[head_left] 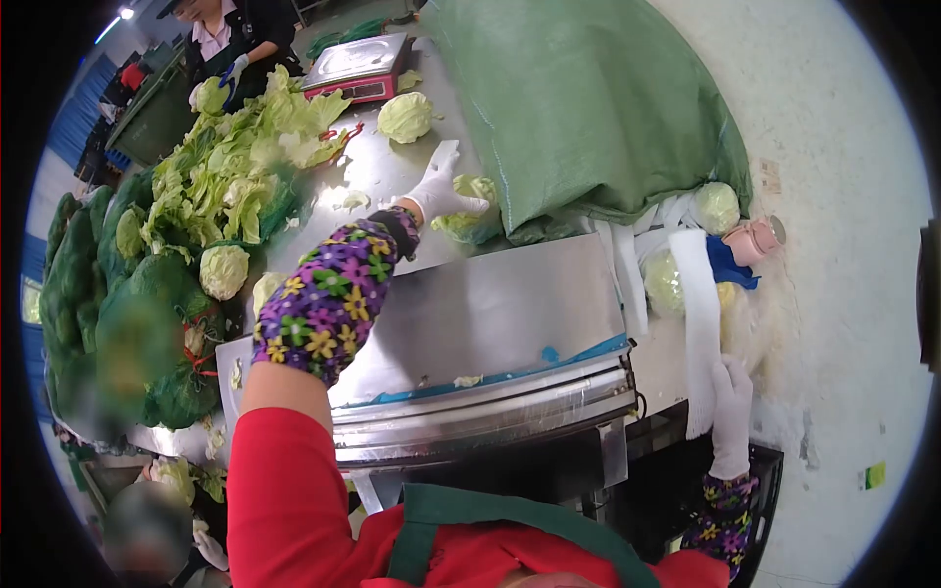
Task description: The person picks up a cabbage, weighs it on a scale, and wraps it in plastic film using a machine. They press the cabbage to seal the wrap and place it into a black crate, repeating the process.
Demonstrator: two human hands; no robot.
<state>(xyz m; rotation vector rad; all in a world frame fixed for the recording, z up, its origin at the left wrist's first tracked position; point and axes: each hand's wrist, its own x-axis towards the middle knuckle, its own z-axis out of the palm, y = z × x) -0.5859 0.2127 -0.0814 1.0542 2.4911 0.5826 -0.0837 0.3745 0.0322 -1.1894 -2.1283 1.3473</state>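
Note:
My left hand (443, 192), in a white glove and a flowered sleeve cover, reaches out over the metal table with its fingers spread. Right at its fingertips lies a cabbage (475, 218) with green outer leaves, against the green sack. Another pale cabbage (405, 118) sits farther back. Low on the right, my right hand (730, 416), also gloved, has its fingers along the edge of a long white foam sleeve (696, 323) and appears to grip its lower part. That sleeve stretches up past a wrapped cabbage (664, 284); the thumb is hidden.
A wrapping machine with a metal plate (500, 304) stands before me. Beyond are a large green sack (588, 98), a scale (358, 64) and heaped leaves (235, 162). Net bags of cabbages (147, 323) fill the left. A person (235, 34) handles a cabbage across the table.

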